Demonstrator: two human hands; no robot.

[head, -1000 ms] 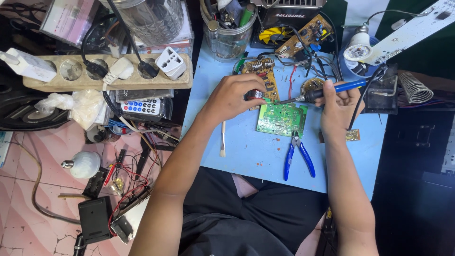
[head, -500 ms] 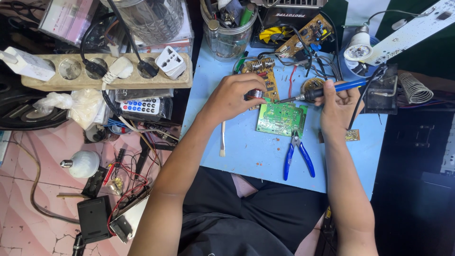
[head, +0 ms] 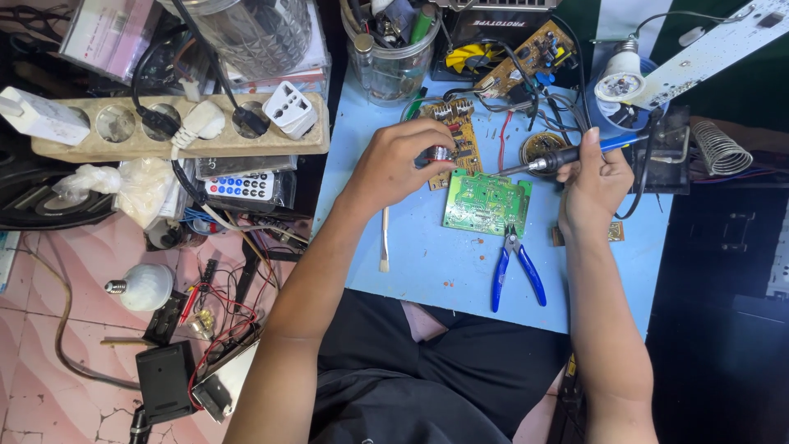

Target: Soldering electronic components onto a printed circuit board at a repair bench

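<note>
My right hand (head: 593, 182) grips a soldering iron (head: 567, 154) with a dark grip and blue handle, its tip pointing left over the upper edge of a green circuit board (head: 486, 203). My left hand (head: 401, 161) holds a small metallic cylindrical part (head: 440, 153) just left of the iron's tip. The green board lies flat on the light blue table (head: 427, 263). A brown circuit board (head: 457, 140) lies under my left hand's fingers.
Blue-handled pliers (head: 516, 267) lie below the green board. A thin white stick (head: 384, 240) lies to the left. At the back stand a clear jar of tools (head: 393, 49), more boards and wires. A coiled iron stand (head: 722, 148) sits right. A beige power strip (head: 177, 123) and remote (head: 241, 186) are left.
Both hands stay near the green board; the iron's tip and my left hand have shifted only slightly.
</note>
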